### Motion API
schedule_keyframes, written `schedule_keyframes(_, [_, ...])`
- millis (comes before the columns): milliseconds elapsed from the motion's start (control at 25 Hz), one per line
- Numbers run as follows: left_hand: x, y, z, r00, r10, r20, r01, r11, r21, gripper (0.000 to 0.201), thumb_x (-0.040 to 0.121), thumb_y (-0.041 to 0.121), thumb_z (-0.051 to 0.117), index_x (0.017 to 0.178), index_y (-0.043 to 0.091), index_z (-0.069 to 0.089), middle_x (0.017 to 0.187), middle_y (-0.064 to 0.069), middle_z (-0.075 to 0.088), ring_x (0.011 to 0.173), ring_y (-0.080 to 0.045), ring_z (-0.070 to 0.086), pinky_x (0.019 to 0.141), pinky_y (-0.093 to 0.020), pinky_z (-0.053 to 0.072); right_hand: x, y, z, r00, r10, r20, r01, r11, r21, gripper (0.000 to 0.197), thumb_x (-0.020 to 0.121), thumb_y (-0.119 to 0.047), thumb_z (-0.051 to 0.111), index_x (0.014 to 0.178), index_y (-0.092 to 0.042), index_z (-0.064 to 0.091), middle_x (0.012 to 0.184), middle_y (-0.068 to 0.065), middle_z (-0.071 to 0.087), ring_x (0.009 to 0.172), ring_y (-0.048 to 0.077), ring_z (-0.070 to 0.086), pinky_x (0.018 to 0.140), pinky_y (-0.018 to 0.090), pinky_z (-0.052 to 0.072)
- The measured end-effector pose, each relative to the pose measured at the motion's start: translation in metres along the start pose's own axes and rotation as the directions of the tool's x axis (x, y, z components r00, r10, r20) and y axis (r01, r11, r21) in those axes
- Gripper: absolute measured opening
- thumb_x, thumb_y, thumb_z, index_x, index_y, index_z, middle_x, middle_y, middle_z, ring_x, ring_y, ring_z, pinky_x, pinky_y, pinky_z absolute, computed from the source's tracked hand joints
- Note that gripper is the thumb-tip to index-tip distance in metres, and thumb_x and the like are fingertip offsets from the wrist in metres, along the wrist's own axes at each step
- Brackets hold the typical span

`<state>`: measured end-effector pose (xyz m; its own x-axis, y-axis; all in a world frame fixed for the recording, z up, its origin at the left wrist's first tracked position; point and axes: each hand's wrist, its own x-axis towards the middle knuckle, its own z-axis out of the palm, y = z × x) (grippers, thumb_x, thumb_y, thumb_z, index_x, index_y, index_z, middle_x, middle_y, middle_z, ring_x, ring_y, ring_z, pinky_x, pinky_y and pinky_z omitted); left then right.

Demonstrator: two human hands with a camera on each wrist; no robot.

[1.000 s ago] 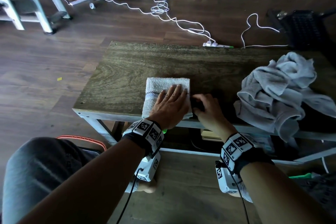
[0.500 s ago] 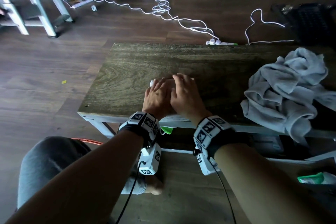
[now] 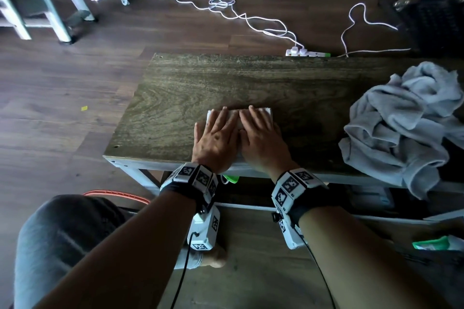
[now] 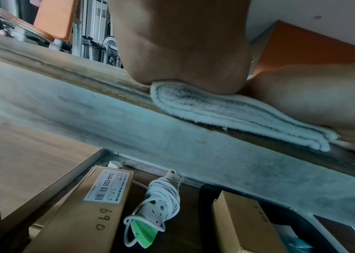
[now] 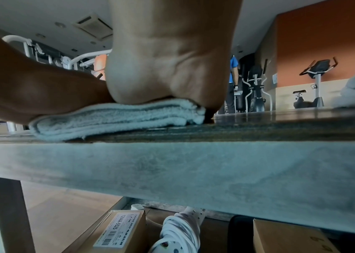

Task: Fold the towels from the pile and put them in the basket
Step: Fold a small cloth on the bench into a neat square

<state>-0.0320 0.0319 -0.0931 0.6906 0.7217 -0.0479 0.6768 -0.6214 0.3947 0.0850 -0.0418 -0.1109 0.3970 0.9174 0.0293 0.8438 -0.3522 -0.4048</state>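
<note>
A small white folded towel lies near the front edge of the wooden table. Both hands press flat on it, side by side. My left hand covers its left half and my right hand its right half, fingers straight. The left wrist view shows the towel's stacked layers under the heel of the palm; the right wrist view shows the folded towel the same way. A pile of grey towels sits crumpled at the table's right end. No basket is recognisable.
White cables and a power strip lie on the floor behind the table. Under the table sit cardboard boxes and a coiled extension lead. A dark object stands on the floor at far right. My knee is at lower left.
The towel was folded over once more, from right to left. My right hand came across onto it, and both hands have slid forward and now lie flat on it.
</note>
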Motion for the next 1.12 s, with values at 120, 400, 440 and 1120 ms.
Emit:
schedule_keyframes(120, [0.000, -0.002, 0.001, 1.000, -0.017, 0.017, 0.017, 1.000, 0.005, 0.052, 0.102, 0.046, 0.020, 0.152, 0.042, 0.011, 0.163, 0.012, -0.003, 0.150, -0.016, -0.011, 0.120, -0.053, -0.005, 0.000, 0.003, 0.003, 1.000, 0.016, -0.007, -0.016, 0.999, -0.034, 0.067, 0.094, -0.049, 0.015, 0.157, -0.027, 0.015, 0.167, 0.001, 0.005, 0.153, 0.023, -0.001, 0.121, 0.052, 0.015])
schedule_keyframes(400, [0.002, -0.008, 0.002, 0.995, -0.097, 0.035, 0.096, 0.995, 0.017, 0.051, 0.101, 0.046, 0.019, 0.150, 0.050, 0.003, 0.162, 0.014, -0.008, 0.150, -0.028, -0.006, 0.119, -0.054, -0.002, -0.003, 0.006, 0.002, 0.997, 0.072, -0.004, -0.072, 0.997, -0.004, 0.061, 0.101, -0.043, 0.017, 0.158, -0.022, 0.009, 0.167, 0.002, 0.000, 0.153, 0.025, -0.006, 0.123, 0.049, 0.008])
schedule_keyframes(440, [0.002, -0.008, 0.001, 0.995, -0.093, 0.029, 0.093, 0.995, 0.025, 0.052, 0.101, 0.046, 0.019, 0.150, 0.050, 0.003, 0.162, 0.014, -0.008, 0.150, -0.028, -0.005, 0.119, -0.054, 0.000, -0.003, 0.006, 0.002, 0.996, 0.084, 0.003, -0.084, 0.996, -0.003, 0.060, 0.103, -0.042, 0.018, 0.158, -0.022, 0.007, 0.167, 0.002, -0.003, 0.153, 0.026, -0.006, 0.123, 0.048, 0.006])
schedule_keyframes(1120, [0.002, -0.024, 0.007, 0.952, -0.289, -0.100, 0.256, 0.932, -0.255, 0.070, 0.096, 0.053, 0.033, 0.152, 0.014, 0.020, 0.162, -0.007, 0.014, 0.150, -0.026, 0.004, 0.122, -0.046, 0.006, -0.016, 0.004, -0.010, 0.950, 0.310, 0.038, -0.312, 0.936, 0.159, 0.072, 0.102, -0.047, 0.032, 0.154, -0.001, 0.011, 0.162, 0.015, -0.023, 0.152, 0.030, -0.005, 0.123, 0.040, 0.006])
